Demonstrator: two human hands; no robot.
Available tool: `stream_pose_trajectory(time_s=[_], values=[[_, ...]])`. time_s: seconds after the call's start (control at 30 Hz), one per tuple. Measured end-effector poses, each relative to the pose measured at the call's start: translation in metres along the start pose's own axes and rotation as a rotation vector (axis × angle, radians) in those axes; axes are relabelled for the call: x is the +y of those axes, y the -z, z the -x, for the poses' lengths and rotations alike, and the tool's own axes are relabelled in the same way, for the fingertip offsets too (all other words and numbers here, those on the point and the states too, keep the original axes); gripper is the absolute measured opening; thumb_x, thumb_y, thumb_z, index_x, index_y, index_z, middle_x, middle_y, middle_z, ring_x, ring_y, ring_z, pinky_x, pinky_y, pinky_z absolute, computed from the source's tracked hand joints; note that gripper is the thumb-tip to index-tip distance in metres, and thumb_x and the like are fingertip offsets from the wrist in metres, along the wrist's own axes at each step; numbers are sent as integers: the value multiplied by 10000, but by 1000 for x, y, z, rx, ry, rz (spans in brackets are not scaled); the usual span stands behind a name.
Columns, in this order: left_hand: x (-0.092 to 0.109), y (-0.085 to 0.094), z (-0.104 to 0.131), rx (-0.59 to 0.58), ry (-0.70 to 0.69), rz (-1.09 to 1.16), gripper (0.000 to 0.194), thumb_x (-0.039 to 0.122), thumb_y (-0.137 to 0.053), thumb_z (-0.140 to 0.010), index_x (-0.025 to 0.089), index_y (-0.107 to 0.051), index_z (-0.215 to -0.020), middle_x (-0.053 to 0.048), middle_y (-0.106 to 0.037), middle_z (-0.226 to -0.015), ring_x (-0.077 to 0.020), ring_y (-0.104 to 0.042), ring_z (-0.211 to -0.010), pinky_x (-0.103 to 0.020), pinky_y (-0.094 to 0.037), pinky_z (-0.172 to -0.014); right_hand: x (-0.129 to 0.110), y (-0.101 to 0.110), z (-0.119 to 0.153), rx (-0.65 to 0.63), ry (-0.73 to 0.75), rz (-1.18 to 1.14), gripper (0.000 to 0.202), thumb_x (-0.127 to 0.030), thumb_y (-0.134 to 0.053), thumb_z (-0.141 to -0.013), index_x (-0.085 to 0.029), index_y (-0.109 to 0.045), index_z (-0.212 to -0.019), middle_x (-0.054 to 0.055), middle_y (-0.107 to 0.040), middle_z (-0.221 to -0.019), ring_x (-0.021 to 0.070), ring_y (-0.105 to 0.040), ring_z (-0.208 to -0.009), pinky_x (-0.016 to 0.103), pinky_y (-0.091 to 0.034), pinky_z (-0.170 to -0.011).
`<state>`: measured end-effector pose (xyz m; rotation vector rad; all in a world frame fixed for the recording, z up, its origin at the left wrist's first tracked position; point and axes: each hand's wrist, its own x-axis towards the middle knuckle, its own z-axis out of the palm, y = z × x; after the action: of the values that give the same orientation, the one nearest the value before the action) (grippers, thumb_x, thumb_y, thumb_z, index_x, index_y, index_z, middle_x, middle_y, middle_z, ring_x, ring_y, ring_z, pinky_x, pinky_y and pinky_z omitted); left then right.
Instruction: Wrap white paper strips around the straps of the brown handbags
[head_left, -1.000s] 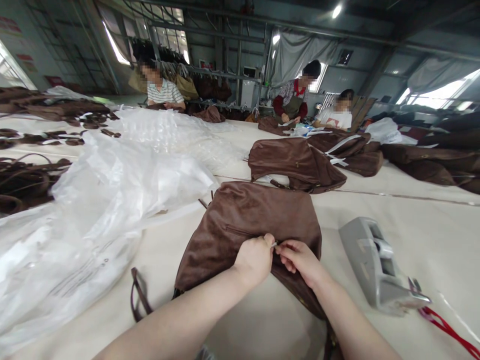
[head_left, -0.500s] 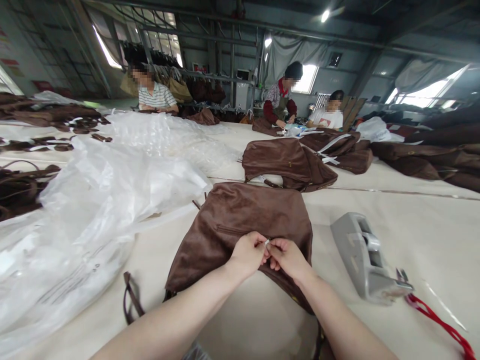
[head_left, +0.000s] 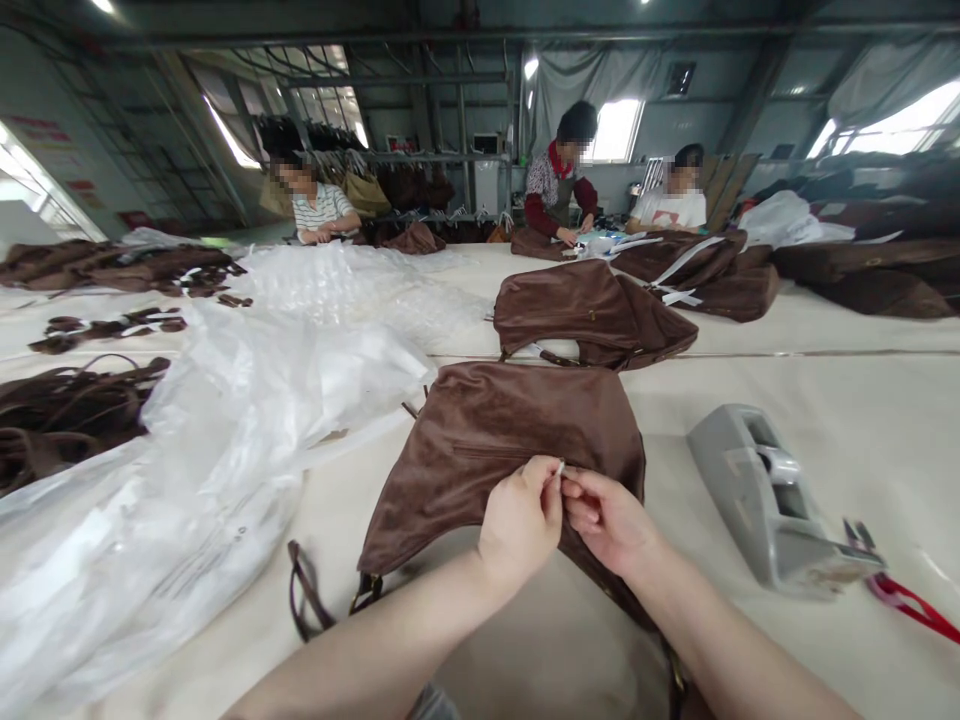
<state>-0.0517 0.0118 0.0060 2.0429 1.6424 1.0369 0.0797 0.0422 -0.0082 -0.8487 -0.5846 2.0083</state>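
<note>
A brown leather shoulder bag [head_left: 517, 415] lies flat on the table in front of me, its curved opening toward me. Over its lower right part, near the end of a zipper line, my left hand [head_left: 521, 515] is closed in a pinch on a small white piece [head_left: 560, 468]. My right hand [head_left: 611, 520] meets it from the other side, fingertips also pinched at that piece. What the white piece is wrapped round or fixed to is hidden by my fingers. A thin brown strap [head_left: 306, 592] lies left of the bag.
A grey tape dispenser [head_left: 772, 500] stands at right, with small snips [head_left: 862, 537] on a red cord [head_left: 919, 610] beside it. Clear plastic bags [head_left: 247, 430] cover the left. Another brown bag [head_left: 570, 310] lies beyond mine. Several co-workers sit or stand at the far side.
My head view has shifted and levelled, so the table things sit farther right. My left hand has rolled, showing more of its back; both hands stay pinched together at the white piece.
</note>
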Motion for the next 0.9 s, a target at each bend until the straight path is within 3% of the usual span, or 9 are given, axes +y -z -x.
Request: stream_pose_trajectory(time_s=[0.1,0.17,0.27,0.43,0.57,0.73,0.83,0.9], values=[[-2,4,-2,39,41,-36,235,294,-473,-870,178,-479,-1074,-4,-643,-718,-160,-612,-648,-253,-432,-609,0,-1,2,-6,-3,-23,194,-239,-696,-677,-128,-545,-628,-63,-432,-541,1,-213,-380,151,-109,-330],[-4,7,-4,-5,38,-80,200,371,-465,-880,187,-540,-903,3,-619,-638,-149,-589,-581,-243,-400,-560,-1,-1,3,-11,9,-20,204,-255,-704,-684,-129,-551,-636,-59,-442,-540,1,-232,-378,150,-116,-333],[-5,9,-5,-68,-11,-105,308,386,-413,-908,195,-570,-724,-4,-625,-642,-132,-573,-579,-233,-387,-558,-1,0,3,-22,15,-3,209,-261,-716,-675,-129,-558,-640,-59,-445,-528,1,-254,-374,152,-119,-336],[-3,11,-5,12,-73,-53,182,268,-459,-885,210,-631,-902,-12,-641,-812,-132,-587,-738,-223,-438,-669,-2,0,3,10,70,124,237,-285,-727,-669,-130,-554,-622,-57,-454,-505,4,-258,-358,171,-104,-335],[-2,14,-3,9,-181,-121,281,199,-456,-869,238,-609,-1102,-29,-616,-915,-145,-583,-814,-250,-463,-754,0,0,1,19,110,198,255,-298,-731,-659,-138,-545,-591,-55,-456,-491,10,-248,-343,192,-91,-328],[-2,16,-2,-18,-257,-178,272,170,-445,-869,234,-621,-1066,-33,-607,-902,-154,-577,-821,-268,-469,-761,-1,0,3,42,122,181,215,-302,-706,-672,-133,-585,-617,-41,-495,-503,20,-303,-344,185,-148,-324],[-1,16,-3,-15,-228,-116,238,145,-454,-855,238,-619,-998,-22,-605,-892,-145,-575,-819,-257,-464,-751,-3,-2,5,45,90,152,283,-404,-650,-726,-121,-645,-725,-17,-539,-534,42,-373,-364,187,-217,-335],[-2,14,-4,-2,-179,-66,182,135,-480,-831,227,-599,-933,-13,-605,-853,-142,-575,-794,-251,-461,-718,-3,-3,5,55,91,195,337,-461,-649,-736,-126,-631,-694,-22,-530,-519,40,-370,-354,190,-210,-336]])
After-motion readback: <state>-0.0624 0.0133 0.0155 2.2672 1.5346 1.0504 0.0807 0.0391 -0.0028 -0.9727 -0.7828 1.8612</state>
